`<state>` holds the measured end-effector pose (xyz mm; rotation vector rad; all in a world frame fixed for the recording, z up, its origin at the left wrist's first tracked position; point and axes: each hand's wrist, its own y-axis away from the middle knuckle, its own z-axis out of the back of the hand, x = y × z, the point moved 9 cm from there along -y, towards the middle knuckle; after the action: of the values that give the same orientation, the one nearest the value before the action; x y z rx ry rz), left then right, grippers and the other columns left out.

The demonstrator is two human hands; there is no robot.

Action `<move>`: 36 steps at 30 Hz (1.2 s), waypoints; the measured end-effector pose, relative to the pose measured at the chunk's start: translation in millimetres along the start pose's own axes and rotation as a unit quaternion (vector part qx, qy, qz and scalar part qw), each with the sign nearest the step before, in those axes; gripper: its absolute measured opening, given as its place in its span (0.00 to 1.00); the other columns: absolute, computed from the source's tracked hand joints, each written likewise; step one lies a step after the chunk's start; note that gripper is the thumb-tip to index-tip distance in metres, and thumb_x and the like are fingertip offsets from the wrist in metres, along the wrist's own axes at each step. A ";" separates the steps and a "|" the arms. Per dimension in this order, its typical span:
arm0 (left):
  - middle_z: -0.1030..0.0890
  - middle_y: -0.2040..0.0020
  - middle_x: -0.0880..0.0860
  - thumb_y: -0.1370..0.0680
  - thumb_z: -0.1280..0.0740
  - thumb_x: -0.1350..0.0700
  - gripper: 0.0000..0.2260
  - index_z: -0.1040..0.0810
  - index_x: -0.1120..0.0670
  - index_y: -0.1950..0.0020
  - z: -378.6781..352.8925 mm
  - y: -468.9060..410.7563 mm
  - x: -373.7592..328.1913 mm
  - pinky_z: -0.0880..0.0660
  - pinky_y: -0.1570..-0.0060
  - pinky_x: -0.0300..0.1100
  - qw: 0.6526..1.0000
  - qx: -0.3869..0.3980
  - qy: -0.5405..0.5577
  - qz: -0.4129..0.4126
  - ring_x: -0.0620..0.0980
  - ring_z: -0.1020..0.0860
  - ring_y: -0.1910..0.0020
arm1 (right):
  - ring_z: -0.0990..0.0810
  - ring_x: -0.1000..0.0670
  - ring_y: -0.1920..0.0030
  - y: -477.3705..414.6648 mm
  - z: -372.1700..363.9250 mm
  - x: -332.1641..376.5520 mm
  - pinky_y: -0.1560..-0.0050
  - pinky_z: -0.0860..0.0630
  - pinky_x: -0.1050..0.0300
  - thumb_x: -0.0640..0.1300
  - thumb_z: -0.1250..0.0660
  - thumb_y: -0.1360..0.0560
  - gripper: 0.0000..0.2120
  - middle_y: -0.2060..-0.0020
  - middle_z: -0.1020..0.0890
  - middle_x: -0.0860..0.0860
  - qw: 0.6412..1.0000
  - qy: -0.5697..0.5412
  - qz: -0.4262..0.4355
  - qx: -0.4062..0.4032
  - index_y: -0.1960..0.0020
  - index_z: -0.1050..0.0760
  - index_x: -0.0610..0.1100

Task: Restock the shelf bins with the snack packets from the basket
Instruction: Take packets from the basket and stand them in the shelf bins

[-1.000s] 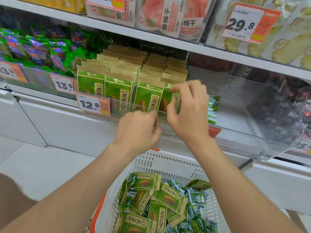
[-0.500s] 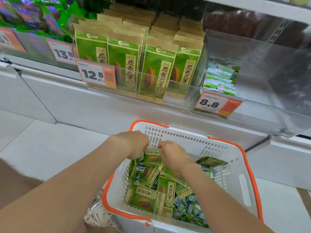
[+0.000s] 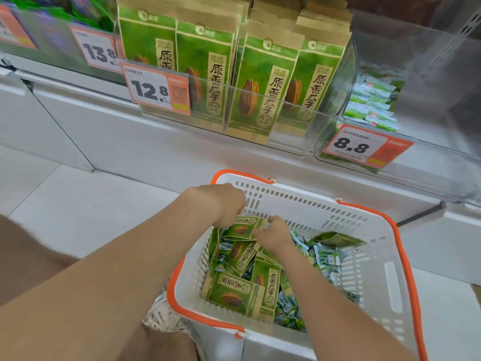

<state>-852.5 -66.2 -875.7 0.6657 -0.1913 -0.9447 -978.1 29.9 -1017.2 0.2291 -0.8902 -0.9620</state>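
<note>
— What's underfoot on my feed?
— I see a floor of large pale tiles with thin seams, evenly lit.
— And beyond it?
— Plain white base panels rise from it, with a dark slanted seam at left.

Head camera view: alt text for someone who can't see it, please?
The left hand and right hand hold one green-and-tan paper snack packet inside a white plastic basket with an orange rim. Above, matching packets stand upright in a clear shelf bin.
</note>
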 end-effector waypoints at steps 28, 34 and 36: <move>0.12 0.57 0.58 0.19 0.26 0.55 0.06 0.15 0.57 0.53 66.3 71.2 18.0 0.18 0.54 0.51 0.813 -0.242 0.530 -0.009 0.56 0.15 0.57 | 0.13 0.49 0.48 141.8 94.8 65.2 0.41 0.18 0.44 0.45 0.23 0.24 0.17 0.50 0.12 0.50 0.959 -0.190 0.187 0.095 0.37 0.21 0.52; 0.12 0.59 0.51 0.21 0.25 0.56 0.02 0.12 0.53 0.53 102.6 100.3 -19.1 0.17 0.49 0.56 0.834 -0.330 0.422 -0.131 0.53 0.14 0.56 | 0.14 0.51 0.55 175.0 144.1 105.6 0.52 0.19 0.51 0.51 0.31 0.18 0.09 0.56 0.12 0.53 0.913 -0.253 0.317 -0.040 0.41 0.16 0.49; 0.12 0.58 0.51 0.21 0.25 0.57 0.02 0.12 0.53 0.53 109.1 104.6 -24.0 0.17 0.49 0.56 0.824 -0.338 0.428 -0.154 0.53 0.14 0.56 | 0.14 0.49 0.57 177.5 153.4 103.8 0.53 0.18 0.46 0.49 0.27 0.20 0.08 0.59 0.11 0.51 0.906 -0.286 0.304 -0.069 0.47 0.13 0.46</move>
<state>-841.8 -53.0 -723.7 0.3951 1.0471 -0.8517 -956.2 81.6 -766.9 -0.4642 -1.3198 -0.4910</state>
